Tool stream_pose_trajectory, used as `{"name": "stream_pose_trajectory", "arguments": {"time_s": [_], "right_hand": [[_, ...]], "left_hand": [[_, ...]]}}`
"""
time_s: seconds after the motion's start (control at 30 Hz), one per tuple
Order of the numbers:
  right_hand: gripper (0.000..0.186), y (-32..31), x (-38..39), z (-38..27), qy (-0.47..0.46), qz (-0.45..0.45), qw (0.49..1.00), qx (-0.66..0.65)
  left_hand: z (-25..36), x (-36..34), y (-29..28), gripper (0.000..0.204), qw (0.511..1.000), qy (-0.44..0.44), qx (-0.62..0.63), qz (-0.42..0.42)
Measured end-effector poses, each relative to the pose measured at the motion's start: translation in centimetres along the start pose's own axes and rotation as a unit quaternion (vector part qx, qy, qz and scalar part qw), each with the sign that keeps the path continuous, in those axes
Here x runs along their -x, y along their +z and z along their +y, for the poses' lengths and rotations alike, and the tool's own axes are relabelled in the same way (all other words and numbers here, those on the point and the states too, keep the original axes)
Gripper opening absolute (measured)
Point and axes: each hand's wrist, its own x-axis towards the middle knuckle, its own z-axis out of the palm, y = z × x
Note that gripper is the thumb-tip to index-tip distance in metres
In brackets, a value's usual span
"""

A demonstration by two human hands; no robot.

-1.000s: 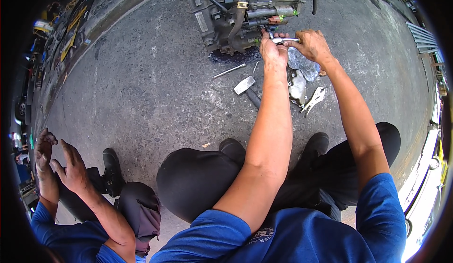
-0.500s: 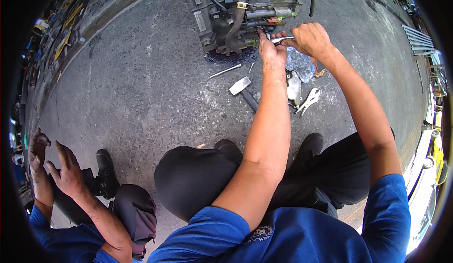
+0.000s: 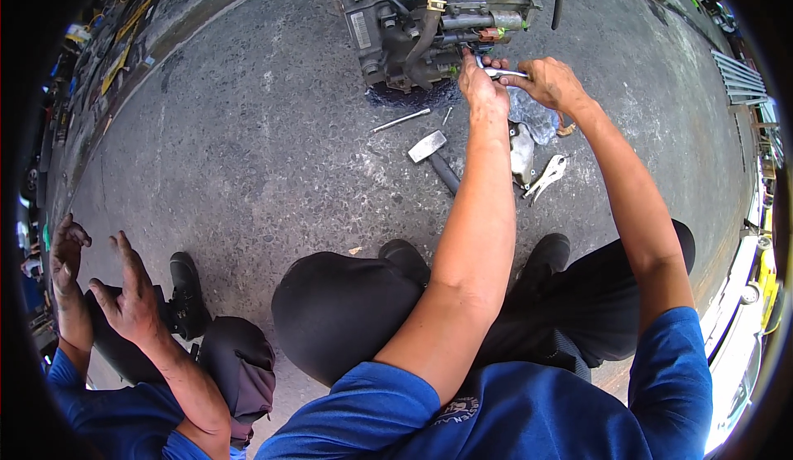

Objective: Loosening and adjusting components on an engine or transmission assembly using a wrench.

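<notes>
A greasy gearbox-like vehicle unit [image 3: 405, 39] with hoses and a cylindrical part lies on the ground at the top of the view. At its near right side my left hand [image 3: 482, 87] is closed around the head end of a ratchet wrench [image 3: 504, 73], fingertips against the unit. My right hand [image 3: 553, 85] grips the end of the wrench's handle, which lies roughly level. What the wrench's head sits on is hidden by my left hand. Under my forearms are a clear plastic bag [image 3: 533, 116], a metal cover [image 3: 521, 154] and locking pliers [image 3: 546, 177].
A hammer [image 3: 428, 146] lies left of my left forearm, with a metal extension bar [image 3: 401, 120] and a small bolt [image 3: 447, 116] beyond it. Dark fluid [image 3: 405, 97] wets the ground below the unit. At lower left a co-worker's hands [image 3: 132, 299] are raised.
The whole view has shifted slightly, so the unit and tools sit a little farther right. Both my hands keep their hold on the wrench. The co-worker's hands have shifted slightly.
</notes>
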Motion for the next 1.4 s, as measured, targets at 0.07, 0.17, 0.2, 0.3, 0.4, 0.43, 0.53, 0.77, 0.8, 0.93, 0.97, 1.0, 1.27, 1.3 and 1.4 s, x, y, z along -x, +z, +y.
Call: {"name": "stream_pose_trajectory", "arguments": {"time_s": [0.07,0.17,0.2,0.3,0.4,0.43,0.53,0.77,0.8,0.93,0.97,1.0,1.27,1.3,1.4], "right_hand": [[0.061,1.5,-0.4,0.4,0.051,-0.072,0.984,-0.155],[0.062,3.4,-0.4,1.0,0.055,-0.061,0.962,-0.26],[0.062,3.2,-0.3,0.9,0.068,-0.077,0.961,-0.255],[0.058,1.5,-0.3,0.2,0.08,-0.076,0.984,-0.143],[0.042,-1.2,-0.4,-0.9,0.002,0.0,0.997,0.074],[0.042,-1.8,-0.6,-1.6,0.002,0.001,0.997,0.075],[0.022,-3.1,-0.8,-3.3,-0.107,0.17,0.954,0.224],[0.047,-2.5,-0.4,-0.6,-0.056,0.077,0.984,0.151],[0.054,-2.6,-0.5,-0.5,-0.055,0.052,0.986,0.151],[0.063,-3.0,-0.8,-0.4,-0.066,0.027,0.985,0.16],[0.063,-3.1,-0.8,-0.4,-0.066,0.026,0.985,0.159],[0.063,-3.3,-0.9,-0.4,-0.062,0.024,0.986,0.153],[0.063,-3.6,-0.8,-0.6,-0.049,-0.015,0.989,0.139],[0.063,-3.6,-0.8,-0.5,-0.052,-0.013,0.989,0.141],[0.063,-3.3,-0.7,-0.5,-0.059,0.006,0.988,0.146]], "left_hand": [[0.1,0.1,0.1,0.019,0.999,0.021,-0.039,0.002],[-0.1,-0.2,0.5,0.018,0.993,0.048,-0.103,0.036],[0.0,-0.2,0.4,0.018,0.993,0.042,-0.102,0.038],[0.2,-0.4,0.1,0.019,0.994,0.031,-0.092,0.039],[0.4,-0.9,-0.3,0.025,1.0,-0.024,0.014,0.015],[0.6,-1.2,-0.5,0.028,0.997,-0.057,0.042,-0.011],[0.6,-1.3,-0.2,0.032,0.99,-0.104,0.089,-0.028],[0.1,-0.4,0.6,0.034,0.998,-0.062,0.031,0.004],[0.3,-0.4,0.6,0.034,0.998,-0.062,0.031,0.004],[0.4,-0.4,0.7,0.033,0.997,-0.066,0.049,0.016],[0.4,-0.4,0.7,0.032,0.996,-0.066,0.053,0.018],[0.4,-0.4,0.7,0.032,0.996,-0.066,0.053,0.02],[0.0,0.1,0.6,0.035,0.996,-0.07,0.062,-0.006],[-0.1,0.1,0.7,0.035,0.995,-0.072,0.063,-0.007],[-0.2,0.0,0.5,0.035,0.997,-0.056,0.055,-0.018]]}}
